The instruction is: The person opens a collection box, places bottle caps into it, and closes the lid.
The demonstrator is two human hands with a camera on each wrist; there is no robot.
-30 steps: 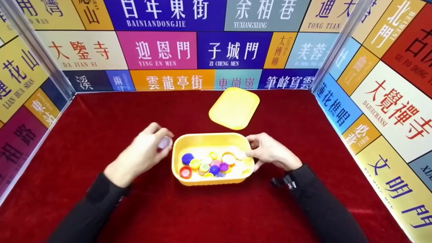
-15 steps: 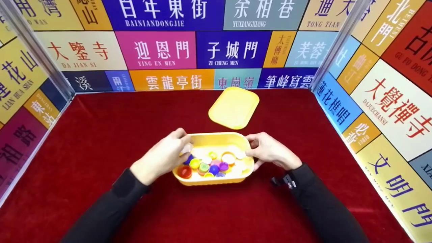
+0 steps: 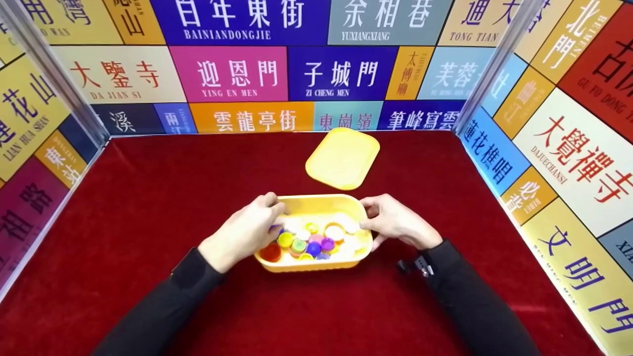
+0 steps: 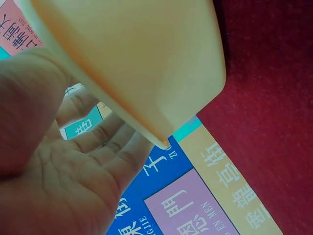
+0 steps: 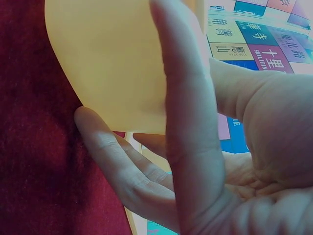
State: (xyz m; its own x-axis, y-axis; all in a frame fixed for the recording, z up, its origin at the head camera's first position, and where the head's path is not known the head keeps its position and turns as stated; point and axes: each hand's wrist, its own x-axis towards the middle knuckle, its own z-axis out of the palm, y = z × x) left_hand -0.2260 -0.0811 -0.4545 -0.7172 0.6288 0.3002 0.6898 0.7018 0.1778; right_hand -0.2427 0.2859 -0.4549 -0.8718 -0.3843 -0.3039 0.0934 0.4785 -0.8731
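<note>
A yellow plastic box [image 3: 324, 203] stands on the red cloth. In it lie several bottle caps, among them a red cap [image 3: 270, 252], a yellow cap [image 3: 285, 240], a blue cap [image 3: 313, 248] and a purple cap [image 3: 328, 244]. My left hand [image 3: 249, 225] reaches over the box's left end, fingers bent down inside the rim. Its fingertips are hidden behind the box wall [image 4: 146, 54] in the left wrist view, so I cannot tell whether they pinch a cap. At the other end my right hand [image 3: 395, 221] grips the box, thumb at the rim and fingers against the outer wall [image 5: 112, 63].
Behind the box lies a flat yellow lid [image 3: 343, 159] on the red cloth [image 3: 198, 163]. Printed panels [image 3: 237, 74] stand as walls at the back and on both sides. A small black device [image 3: 415, 266] sits by the right cuff.
My left hand has moved right, from beside the box to over its left end. The white cap it held a second ago is now out of sight. My right hand keeps its grip.
</note>
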